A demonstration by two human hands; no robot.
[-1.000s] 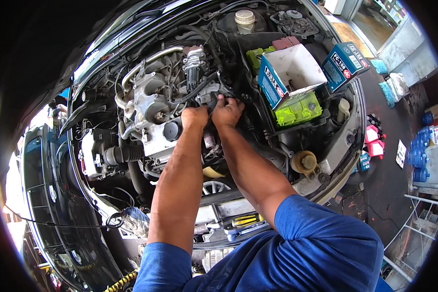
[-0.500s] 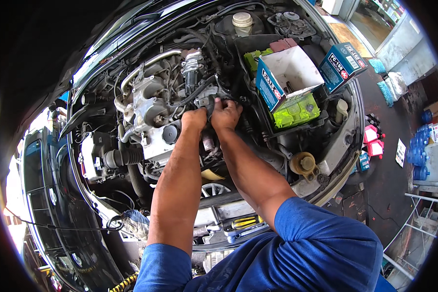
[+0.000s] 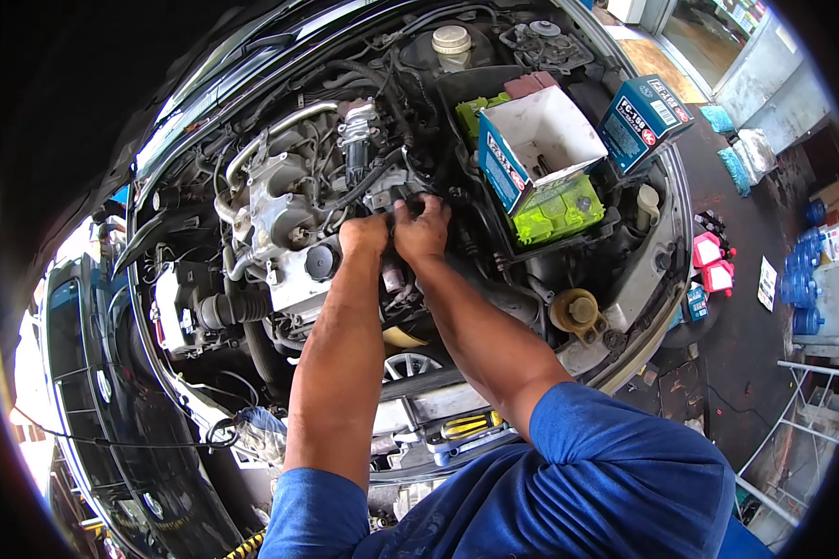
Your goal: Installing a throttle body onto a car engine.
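Observation:
In the engine bay, my left hand (image 3: 364,234) is closed at the lower edge of a metal housing (image 3: 384,189), its fingertips hidden among the parts. Just to its right, my right hand (image 3: 421,231) grips a dark engine part (image 3: 402,206) with thumb and fingers bent round it. A black ribbed hose (image 3: 362,186) runs above both hands. The silver engine cover with a black cap (image 3: 319,263) lies left of my forearms.
On my right, an open box (image 3: 541,140) rests on the bright green battery (image 3: 559,219), beside a second blue box (image 3: 641,121). A yellowish reservoir (image 3: 576,312) sits lower right. Yellow-handled tools (image 3: 466,426) lie along the front edge. Water jugs (image 3: 806,279) stand outside the car.
The whole view has shifted slightly leftward. My right hand has slid a little down and left, with its fingers slightly shifted on the dark part. My left hand stays nearly in place.

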